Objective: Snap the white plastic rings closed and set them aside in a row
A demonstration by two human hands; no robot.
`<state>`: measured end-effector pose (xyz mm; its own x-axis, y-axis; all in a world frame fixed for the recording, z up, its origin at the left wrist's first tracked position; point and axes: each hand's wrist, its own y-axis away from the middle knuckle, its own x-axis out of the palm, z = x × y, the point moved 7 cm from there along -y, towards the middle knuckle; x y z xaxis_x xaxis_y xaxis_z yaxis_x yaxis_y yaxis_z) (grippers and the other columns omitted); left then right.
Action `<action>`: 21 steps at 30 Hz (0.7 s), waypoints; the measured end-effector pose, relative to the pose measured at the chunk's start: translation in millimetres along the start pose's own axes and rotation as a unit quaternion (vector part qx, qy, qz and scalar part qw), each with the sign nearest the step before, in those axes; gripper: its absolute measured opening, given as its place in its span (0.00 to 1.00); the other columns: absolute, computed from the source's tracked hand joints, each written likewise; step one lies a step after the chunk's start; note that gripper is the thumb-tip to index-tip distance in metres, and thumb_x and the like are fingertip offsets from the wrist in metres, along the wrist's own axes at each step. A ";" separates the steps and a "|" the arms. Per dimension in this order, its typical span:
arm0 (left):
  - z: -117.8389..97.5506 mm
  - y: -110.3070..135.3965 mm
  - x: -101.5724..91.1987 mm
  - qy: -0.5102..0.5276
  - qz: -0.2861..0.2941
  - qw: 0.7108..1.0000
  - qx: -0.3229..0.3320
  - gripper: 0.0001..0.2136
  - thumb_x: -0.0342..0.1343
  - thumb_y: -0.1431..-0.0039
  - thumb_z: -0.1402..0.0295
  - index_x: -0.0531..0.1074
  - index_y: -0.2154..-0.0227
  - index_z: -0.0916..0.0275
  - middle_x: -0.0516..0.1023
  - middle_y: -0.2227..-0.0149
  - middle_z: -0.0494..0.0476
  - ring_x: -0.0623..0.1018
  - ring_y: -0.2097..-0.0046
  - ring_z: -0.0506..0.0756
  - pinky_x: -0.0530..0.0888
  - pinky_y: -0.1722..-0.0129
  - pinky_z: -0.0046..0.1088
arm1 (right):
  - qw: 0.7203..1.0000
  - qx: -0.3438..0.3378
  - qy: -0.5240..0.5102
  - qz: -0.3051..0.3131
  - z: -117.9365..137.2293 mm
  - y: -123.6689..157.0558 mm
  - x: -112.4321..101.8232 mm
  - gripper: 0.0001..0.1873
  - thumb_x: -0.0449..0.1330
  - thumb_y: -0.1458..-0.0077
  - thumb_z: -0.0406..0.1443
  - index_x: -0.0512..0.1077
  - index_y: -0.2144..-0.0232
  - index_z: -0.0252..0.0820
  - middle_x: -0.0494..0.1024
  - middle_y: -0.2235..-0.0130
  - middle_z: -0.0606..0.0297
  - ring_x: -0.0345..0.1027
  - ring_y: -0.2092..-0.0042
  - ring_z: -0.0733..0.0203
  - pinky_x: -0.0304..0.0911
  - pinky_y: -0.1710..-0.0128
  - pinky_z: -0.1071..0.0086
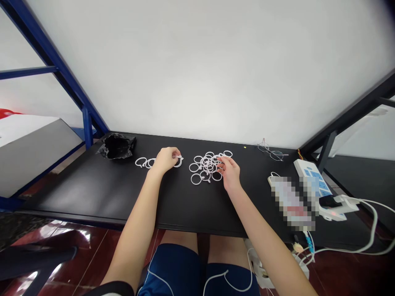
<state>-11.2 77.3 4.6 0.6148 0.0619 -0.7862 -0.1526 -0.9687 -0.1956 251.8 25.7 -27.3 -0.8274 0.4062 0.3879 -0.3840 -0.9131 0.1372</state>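
My left hand (pixel 166 159) is closed, its thumb and fingertips pinching white rings (pixel 178 164) at the tabletop. More white plastic rings (pixel 141 162) with small knobs lie in a row just left of that hand, partly hidden behind it. To the right is a loose pile of several similar white rings (pixel 207 163), overlapping one another. At the pile's right side, my right hand (pixel 231 170) has its fingers curled in a pinch on a ring there; exactly which ring cannot be made out.
A crumpled black plastic bag (pixel 119 147) stands open at the back left of the black table (pixel 191 209). On the right are eyeglasses (pixel 271 153), a blurred-out phone-like object (pixel 291 203), a white power strip (pixel 313 176) and loose white cables (pixel 373 226). A white wall (pixel 191 74) rises behind.
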 end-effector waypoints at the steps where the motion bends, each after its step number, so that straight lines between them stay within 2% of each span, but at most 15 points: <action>1: -1.2 0.3 -2.3 0.009 -0.008 1.000 0.000 0.11 0.53 0.55 0.76 0.76 0.69 0.60 0.80 0.67 0.54 0.78 0.63 0.54 0.73 0.59 0.29 | 1.000 0.001 0.001 0.001 0.0 0.1 0.1 0.11 0.69 0.63 0.38 0.73 0.75 0.40 0.79 0.70 0.65 0.67 0.76 0.69 0.62 0.82 0.78; 6: -5.4 1.4 -8.8 0.063 -0.024 0.998 -0.017 0.07 0.57 0.54 0.71 0.76 0.70 0.61 0.80 0.68 0.54 0.78 0.65 0.54 0.73 0.62 0.29 | 1.000 0.004 -0.002 0.002 0.0 0.5 0.7 0.10 0.68 0.63 0.38 0.73 0.75 0.40 0.79 0.70 0.64 0.67 0.76 0.69 0.62 0.82 0.77; 9: -6.2 1.0 -8.2 0.120 -0.021 0.992 -0.034 0.09 0.59 0.54 0.68 0.76 0.67 0.62 0.80 0.68 0.55 0.78 0.66 0.53 0.74 0.63 0.29 | 1.000 0.004 -0.005 0.002 0.1 0.7 0.7 0.10 0.68 0.63 0.37 0.73 0.75 0.40 0.80 0.70 0.64 0.67 0.76 0.69 0.62 0.82 0.77; 13: -7.2 1.5 4.3 0.227 0.046 0.971 -0.056 0.17 0.63 0.55 0.63 0.74 0.61 0.63 0.81 0.68 0.56 0.78 0.67 0.54 0.73 0.65 0.30 | 1.000 0.002 0.001 0.000 0.4 0.7 0.4 0.10 0.68 0.63 0.38 0.73 0.75 0.40 0.80 0.70 0.64 0.67 0.76 0.69 0.62 0.82 0.77; 16: -11.0 3.9 12.7 0.263 0.100 0.958 -0.056 0.19 0.63 0.55 0.61 0.72 0.59 0.63 0.81 0.68 0.57 0.79 0.67 0.55 0.72 0.64 0.31 | 1.000 0.002 -0.002 0.000 0.4 0.6 0.2 0.10 0.68 0.63 0.38 0.74 0.75 0.40 0.80 0.70 0.65 0.67 0.76 0.70 0.62 0.82 0.78; 21: -12.2 5.4 12.7 0.246 0.101 0.962 -0.058 0.18 0.61 0.53 0.60 0.72 0.60 0.63 0.81 0.73 0.55 0.79 0.67 0.56 0.71 0.65 0.31 | 1.000 0.002 -0.008 0.003 0.8 0.6 0.5 0.09 0.68 0.62 0.37 0.74 0.75 0.40 0.80 0.70 0.65 0.67 0.76 0.70 0.63 0.82 0.78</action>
<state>5.2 69.9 0.8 0.8778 -0.2236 -0.4238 -0.2372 -0.9712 0.0210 251.5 25.3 -26.4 -0.8225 0.4010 0.4033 -0.3785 -0.9152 0.1380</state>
